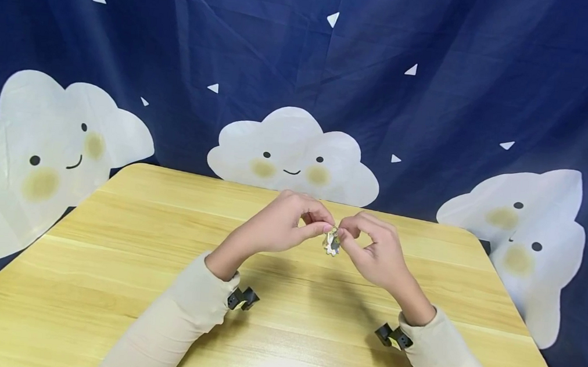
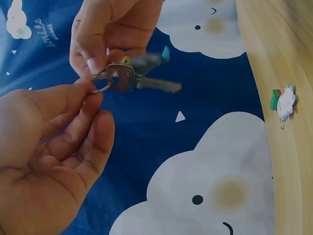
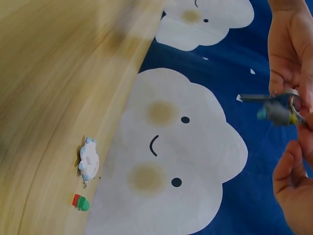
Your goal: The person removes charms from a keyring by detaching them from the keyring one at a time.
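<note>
1. Head view: at frame centre, above the wooden table (image 1: 107, 284), the left hand (image 1: 279, 229) and right hand (image 1: 374, 252) meet, both pinching a small bunch of keys (image 1: 331, 243) between fingertips.
2. Left wrist view: upper left, the left hand (image 2: 49, 161) pinches the key ring (image 2: 100, 83); the right hand (image 2: 110, 34) grips the keys (image 2: 129, 78). A white charm (image 2: 285, 104) lies on the table at right.
3. Right wrist view: at the right edge, the keys (image 3: 274, 105) sit between both hands; the charm (image 3: 89, 159) lies lower left beside a red-green piece (image 3: 80, 202).
</note>
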Motion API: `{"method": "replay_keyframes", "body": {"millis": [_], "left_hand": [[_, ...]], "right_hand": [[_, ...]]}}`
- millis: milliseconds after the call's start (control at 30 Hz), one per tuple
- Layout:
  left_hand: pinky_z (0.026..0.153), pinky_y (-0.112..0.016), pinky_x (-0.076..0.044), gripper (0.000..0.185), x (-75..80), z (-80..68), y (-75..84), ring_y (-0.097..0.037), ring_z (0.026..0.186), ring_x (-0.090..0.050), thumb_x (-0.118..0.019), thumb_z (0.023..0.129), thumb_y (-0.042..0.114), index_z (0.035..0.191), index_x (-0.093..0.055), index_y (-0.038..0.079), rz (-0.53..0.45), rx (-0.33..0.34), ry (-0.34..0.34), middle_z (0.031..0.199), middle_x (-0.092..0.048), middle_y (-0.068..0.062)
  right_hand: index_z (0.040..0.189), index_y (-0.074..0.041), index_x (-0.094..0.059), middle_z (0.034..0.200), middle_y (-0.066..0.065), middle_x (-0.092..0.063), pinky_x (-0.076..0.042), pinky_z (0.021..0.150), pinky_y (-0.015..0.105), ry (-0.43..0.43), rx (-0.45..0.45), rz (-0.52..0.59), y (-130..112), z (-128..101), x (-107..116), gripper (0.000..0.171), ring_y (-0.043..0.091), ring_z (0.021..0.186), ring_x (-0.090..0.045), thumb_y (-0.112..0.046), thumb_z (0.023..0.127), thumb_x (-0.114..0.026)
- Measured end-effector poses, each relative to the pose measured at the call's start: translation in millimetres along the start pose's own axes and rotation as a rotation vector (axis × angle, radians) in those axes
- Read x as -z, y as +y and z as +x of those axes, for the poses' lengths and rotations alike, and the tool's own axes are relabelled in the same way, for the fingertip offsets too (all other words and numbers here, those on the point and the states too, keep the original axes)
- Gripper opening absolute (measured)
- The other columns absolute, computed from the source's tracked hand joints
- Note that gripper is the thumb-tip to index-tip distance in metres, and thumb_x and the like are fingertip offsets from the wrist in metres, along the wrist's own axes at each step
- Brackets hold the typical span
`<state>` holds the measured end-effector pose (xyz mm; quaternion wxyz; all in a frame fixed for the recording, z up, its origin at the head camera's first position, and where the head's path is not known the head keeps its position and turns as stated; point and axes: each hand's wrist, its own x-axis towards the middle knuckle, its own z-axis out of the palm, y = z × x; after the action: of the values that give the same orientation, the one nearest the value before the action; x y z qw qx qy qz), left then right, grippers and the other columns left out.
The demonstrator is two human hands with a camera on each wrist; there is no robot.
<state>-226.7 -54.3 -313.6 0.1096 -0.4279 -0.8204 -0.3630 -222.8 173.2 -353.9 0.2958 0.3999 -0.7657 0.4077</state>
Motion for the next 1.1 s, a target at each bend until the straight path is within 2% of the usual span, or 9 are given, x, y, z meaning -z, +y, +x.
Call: {"method": "replay_keyframes", "body": {"millis": [233, 333, 467, 700, 833, 1100], "left_hand": [[0.079, -0.022, -0.053, 0.010, -2.9, 0.6, -0.6, -0.003, 0.082, -0.064, -0.070, 0.098, 0.015, 0.103, -0.077, 0.010, -0.014, 0.056, 0.035, 0.090, -0.073, 0.006], [0.078, -0.023, -0.054, 0.010, -3.4, 0.1, -1.1, -0.003, 0.082, -0.065, -0.070, 0.099, 0.015, 0.103, -0.077, 0.010, -0.028, 0.066, 0.084, 0.091, -0.073, 0.006], [0.074, -0.025, -0.053, 0.010, -4.6, 0.0, -1.4, -0.004, 0.081, -0.064, -0.071, 0.098, 0.016, 0.103, -0.078, 0.010, -0.045, 0.048, 0.155, 0.088, -0.072, 0.007], [0.072, -0.024, -0.053, 0.009, -6.8, 1.1, 0.3, -0.003, 0.078, -0.063, -0.073, 0.096, 0.015, 0.101, -0.078, 0.010, -0.038, 0.005, 0.221, 0.084, -0.071, 0.007], [0.070, -0.024, -0.053, 0.007, -7.0, 1.1, 1.7, -0.004, 0.078, -0.064, -0.074, 0.095, 0.013, 0.099, -0.078, 0.009, -0.036, 0.003, 0.234, 0.086, -0.072, 0.005], [0.070, -0.024, -0.053, 0.007, -6.0, 1.3, 1.9, -0.005, 0.079, -0.063, -0.072, 0.095, 0.012, 0.097, -0.078, 0.008, -0.025, -0.021, 0.216, 0.087, -0.073, 0.004]], "right_hand": [[0.085, -0.011, -0.072, 0.071, -0.003, -0.056, -0.039, 0.064, 0.023, 0.120, 0.022, -0.017, 1.7, 1.9, -0.2, 0.012, 0.013, 0.068, -0.052, -0.001, 0.086, -0.067], [0.085, -0.011, -0.072, 0.070, -0.004, -0.056, -0.039, 0.064, 0.022, 0.125, 0.042, -0.006, 2.9, 2.7, -0.5, 0.012, 0.012, 0.068, -0.051, -0.001, 0.086, -0.067], [0.085, -0.012, -0.072, 0.070, -0.004, -0.056, -0.039, 0.064, 0.022, 0.114, 0.054, 0.007, 3.7, 2.9, -1.1, 0.013, 0.010, 0.067, -0.051, 0.000, 0.086, -0.066], [0.085, -0.012, -0.072, 0.070, -0.005, -0.057, -0.040, 0.063, 0.022, 0.114, 0.035, 0.003, 1.6, 3.7, 0.8, 0.014, 0.010, 0.067, -0.051, 0.000, 0.086, -0.065], [0.085, -0.012, -0.073, 0.070, -0.005, -0.058, -0.041, 0.065, 0.023, 0.110, 0.039, 0.017, 1.1, 3.6, 1.1, 0.015, 0.009, 0.067, -0.052, 0.001, 0.086, -0.065], [0.085, -0.012, -0.074, 0.071, -0.007, -0.060, -0.042, 0.065, 0.023, 0.101, 0.042, 0.026, 1.2, 1.7, 0.9, 0.015, 0.007, 0.067, -0.053, 0.000, 0.086, -0.065]]}}
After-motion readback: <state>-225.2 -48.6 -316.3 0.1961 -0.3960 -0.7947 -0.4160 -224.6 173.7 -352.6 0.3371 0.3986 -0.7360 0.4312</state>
